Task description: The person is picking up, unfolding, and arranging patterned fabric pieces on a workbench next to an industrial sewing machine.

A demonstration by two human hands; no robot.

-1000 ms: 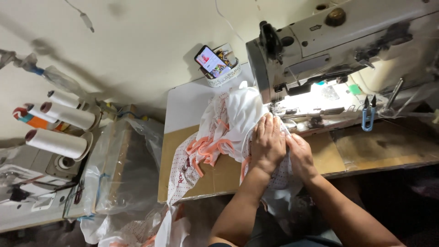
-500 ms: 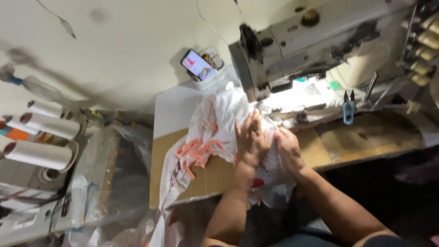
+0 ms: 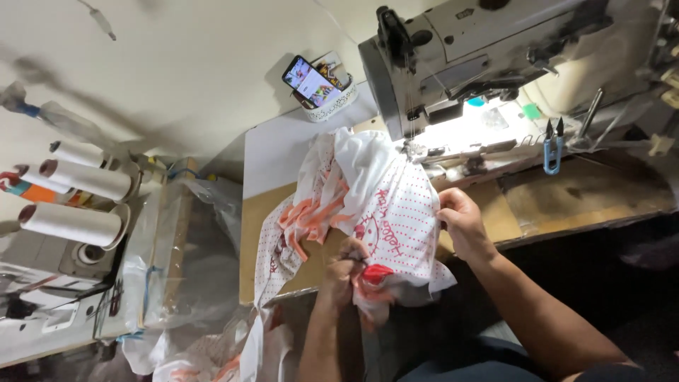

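Note:
A white garment with red dots and orange-red trim (image 3: 385, 205) lies bunched on the sewing table (image 3: 566, 198), running up under the needle of the grey sewing machine (image 3: 481, 49). My left hand (image 3: 346, 265) pinches the fabric's lower edge near a red patch at the table's front. On the right side of the cloth, my right hand (image 3: 460, 223) grips its edge.
A phone with a lit screen (image 3: 311, 80) leans in a small white basket behind the cloth. Blue thread snips (image 3: 552, 148) hang beside the machine. White thread cones (image 3: 74, 223) stand at the left. Clear plastic bags (image 3: 184, 283) and more dotted fabric hang by the table's left side.
Both hands were pressed together on the cloth near the needle. They have since parted: the left hand dropped to the lower edge, the right shifted to the right side.

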